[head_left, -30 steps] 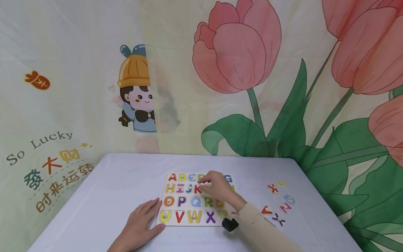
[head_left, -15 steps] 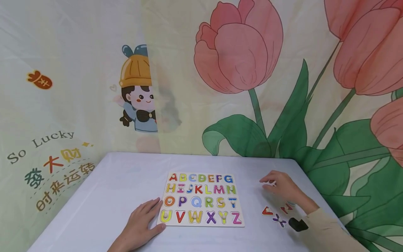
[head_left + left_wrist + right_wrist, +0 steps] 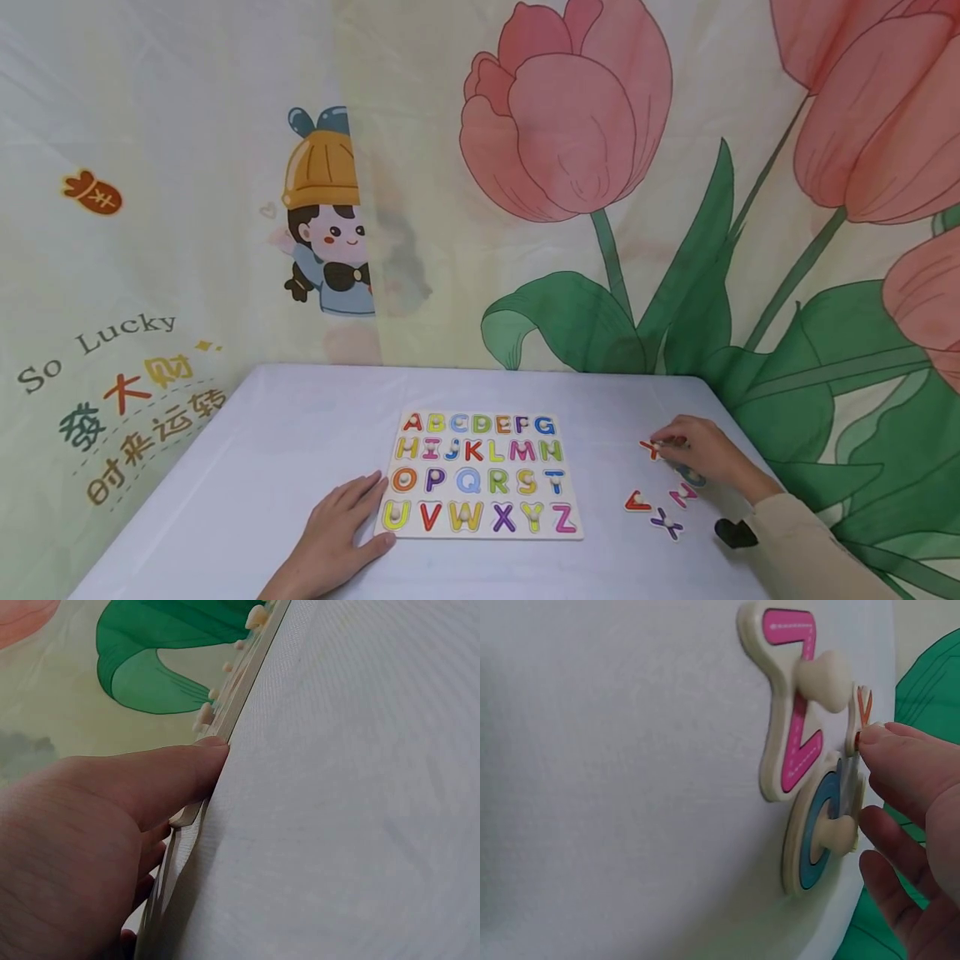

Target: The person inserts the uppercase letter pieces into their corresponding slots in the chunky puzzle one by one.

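My left hand point(image 3: 330, 529) lies at the left edge of the wooden alphabet puzzle board point(image 3: 451, 482). Its straight fingers are beside that edge, and in the left wrist view the thumb point(image 3: 176, 772) presses on the board's rim. At the right of the table my right hand point(image 3: 708, 458) pinches the red letter K piece point(image 3: 647, 447) with thumb and fingertips; its knob is hidden by them. Just below the hand are the pink Z point(image 3: 799, 720) and the blue Q point(image 3: 807, 847), both with wooden knobs.
The red V point(image 3: 637, 502) and purple X point(image 3: 666, 524) lie loose between the board and my right forearm. Most slots on the board hold knobbed letters. A patterned cloth point(image 3: 420, 250) hangs behind the table point(image 3: 315, 433).
My right hand has left the board, swung right over the loose letters, and come down onto the red K. My left hand stays at the board's edge.
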Demonstrator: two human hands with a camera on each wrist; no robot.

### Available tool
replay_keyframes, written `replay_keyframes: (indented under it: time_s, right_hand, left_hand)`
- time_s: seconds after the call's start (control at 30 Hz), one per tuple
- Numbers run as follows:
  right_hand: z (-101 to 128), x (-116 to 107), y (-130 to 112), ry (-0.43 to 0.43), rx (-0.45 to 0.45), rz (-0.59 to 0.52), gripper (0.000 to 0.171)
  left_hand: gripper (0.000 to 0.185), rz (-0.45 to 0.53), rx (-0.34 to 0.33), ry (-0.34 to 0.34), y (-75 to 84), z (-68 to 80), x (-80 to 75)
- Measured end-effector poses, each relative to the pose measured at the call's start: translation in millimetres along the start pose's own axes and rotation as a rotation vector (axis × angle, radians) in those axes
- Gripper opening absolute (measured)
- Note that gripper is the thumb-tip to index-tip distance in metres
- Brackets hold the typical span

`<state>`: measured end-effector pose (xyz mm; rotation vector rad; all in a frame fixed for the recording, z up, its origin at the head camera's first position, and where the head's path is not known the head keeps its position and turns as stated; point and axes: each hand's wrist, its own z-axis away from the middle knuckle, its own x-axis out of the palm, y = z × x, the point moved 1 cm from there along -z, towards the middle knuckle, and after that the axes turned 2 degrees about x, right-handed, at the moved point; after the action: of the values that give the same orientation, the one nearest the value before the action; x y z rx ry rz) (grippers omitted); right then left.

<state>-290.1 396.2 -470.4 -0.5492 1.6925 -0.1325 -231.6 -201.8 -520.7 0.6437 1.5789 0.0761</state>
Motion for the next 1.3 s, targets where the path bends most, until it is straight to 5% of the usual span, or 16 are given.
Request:
replay_keyframes:
  time_s: [0.43,1.0,1.3]
  right_hand:
    - [-5.2,7.2,5.5,-0.005,0.027,0.023,0.012]
    - [-1.5,17.0,-49.7,0.016,0.201,0.004,0.011]
    - [1.6,28.5,-57.0,0.014,0.235,0.018,0.012]
  left_hand:
    - [0.087,-0.004,-0.003,-0.005,1.7,1.7,-1.8]
    - [0.087,-0.009,-0.003,-0.004,2.9,1.1,-2.7]
    - [0.087,-0.019,-0.016,-0.001,3.9,0.7,-3.3]
